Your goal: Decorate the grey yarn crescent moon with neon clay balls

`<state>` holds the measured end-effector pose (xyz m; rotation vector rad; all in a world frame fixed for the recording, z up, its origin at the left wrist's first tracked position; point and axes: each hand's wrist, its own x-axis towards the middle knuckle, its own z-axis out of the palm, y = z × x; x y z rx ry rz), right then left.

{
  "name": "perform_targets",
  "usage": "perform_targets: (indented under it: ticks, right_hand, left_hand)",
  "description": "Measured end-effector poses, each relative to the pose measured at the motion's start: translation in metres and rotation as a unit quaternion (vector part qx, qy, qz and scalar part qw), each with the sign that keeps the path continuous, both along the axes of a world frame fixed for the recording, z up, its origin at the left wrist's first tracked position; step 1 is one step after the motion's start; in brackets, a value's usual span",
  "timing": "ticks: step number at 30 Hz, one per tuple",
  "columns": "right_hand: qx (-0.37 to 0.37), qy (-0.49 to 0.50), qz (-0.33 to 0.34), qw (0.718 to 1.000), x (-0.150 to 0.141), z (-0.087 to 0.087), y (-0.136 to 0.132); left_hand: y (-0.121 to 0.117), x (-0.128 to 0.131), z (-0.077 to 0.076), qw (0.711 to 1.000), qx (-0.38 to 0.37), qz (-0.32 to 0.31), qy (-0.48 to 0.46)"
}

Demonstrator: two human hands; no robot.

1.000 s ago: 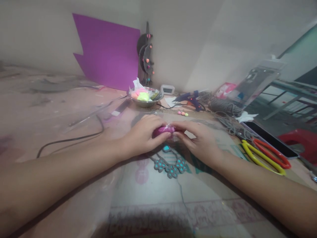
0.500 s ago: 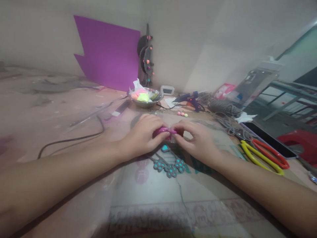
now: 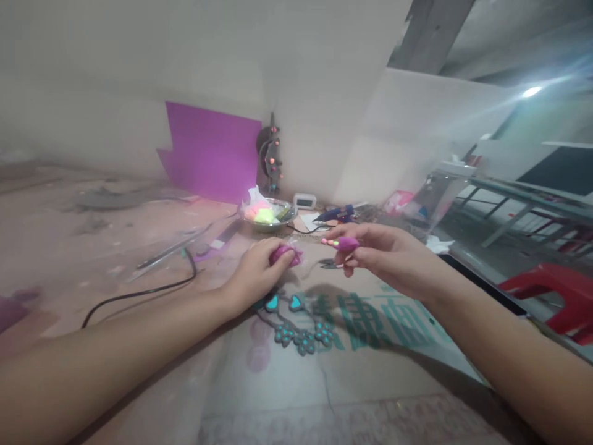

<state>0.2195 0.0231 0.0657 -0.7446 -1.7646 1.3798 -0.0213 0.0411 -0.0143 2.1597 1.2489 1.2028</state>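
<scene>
My left hand (image 3: pixel 257 269) is closed around a lump of purple clay (image 3: pixel 283 255) in clear plastic wrap. My right hand (image 3: pixel 393 253), raised to the right, pinches a smaller piece of purple clay (image 3: pixel 347 243) between thumb and fingers. Just past its fingertips, small pink, orange and yellow-green balls (image 3: pixel 330 242) show on the table. Below my left hand lies a grey necklace (image 3: pixel 304 342) with turquoise-dotted flowers, beside two turquoise heart pieces (image 3: pixel 295 302). A dark-tipped tool (image 3: pixel 330 264) is partly hidden by my right hand.
Behind stands a metal bowl (image 3: pixel 267 227) of bright clay packs, beside a small white digital display (image 3: pixel 304 201) and a blue glue gun (image 3: pixel 336 214). A purple sheet (image 3: pixel 213 154) leans on the wall. A black cable (image 3: pixel 139 292) lies left; a red stool (image 3: pixel 551 290) stands right.
My hands have parted. The right one has moved right with a piece of purple clay, while the left keeps the wrapped lump. The view has tilted up, and a second heart piece now shows.
</scene>
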Motion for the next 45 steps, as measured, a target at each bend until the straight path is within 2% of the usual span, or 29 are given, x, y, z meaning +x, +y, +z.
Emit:
perform_targets:
  ticks: [4,7,10,12,16,19,21,23,26,28,30,32,34,39,45]
  right_hand:
    - [-0.085,-0.079,-0.015,0.993,0.01,-0.01,0.014]
    - [-0.079,-0.156,-0.045,0.984,0.014,-0.029,0.027]
    - [-0.027,-0.24,-0.045,0.969,0.017,-0.044,0.032]
    - [0.041,-0.302,-0.041,0.951,0.017,-0.046,0.031]
    - [0.201,-0.449,-0.081,0.867,0.016,-0.039,0.022]
    - [0.226,-0.492,-0.082,0.837,0.017,-0.03,0.021]
    - [0.263,-0.491,-0.093,0.825,0.017,-0.025,0.022]
    - [0.315,-0.464,-0.132,0.818,0.017,-0.022,0.023]
    - [0.361,-0.36,-0.236,0.827,0.011,-0.023,0.016]
    - [0.393,-0.292,-0.263,0.831,0.003,-0.028,0.007]
    - [0.436,-0.258,-0.222,0.833,-0.006,-0.035,-0.003]
    - [0.47,-0.25,-0.168,0.83,-0.014,-0.042,-0.01]
    - [0.49,-0.253,-0.142,0.822,-0.02,-0.049,-0.012]
    - [0.526,-0.293,-0.133,0.788,-0.02,-0.061,-0.008]
    - [0.578,-0.303,-0.115,0.749,-0.014,-0.061,-0.005]
  left_hand:
    - [-0.001,-0.001,0.0,1.0,0.002,0.001,0.007]
    - [-0.002,-0.002,0.003,1.0,0.014,-0.013,0.014]
    - [-0.004,-0.002,0.005,1.0,0.02,-0.01,0.013]
    - [-0.006,-0.002,0.006,1.0,0.027,-0.011,0.004]
    - [-0.01,-0.001,0.009,0.999,0.027,-0.019,-0.018]
    - [-0.012,-0.001,0.009,0.999,0.014,-0.021,-0.02]
    - [-0.011,-0.001,0.008,0.999,0.013,-0.022,-0.019]
    - [-0.01,-0.002,0.006,0.999,0.01,-0.026,-0.022]
    - [-0.007,-0.004,0.001,0.999,-0.008,-0.038,-0.035]
    - [-0.006,-0.004,-0.002,0.997,-0.021,-0.052,-0.046]
    - [-0.006,-0.003,-0.005,0.996,-0.028,-0.066,-0.055]
    - [-0.007,-0.003,-0.006,0.995,-0.028,-0.075,-0.056]
    - [-0.008,-0.002,-0.006,0.996,-0.018,-0.078,-0.049]
    - [-0.011,0.0,-0.001,0.997,0.008,-0.068,-0.019]
    - [-0.012,0.0,-0.001,0.997,0.018,-0.081,-0.006]
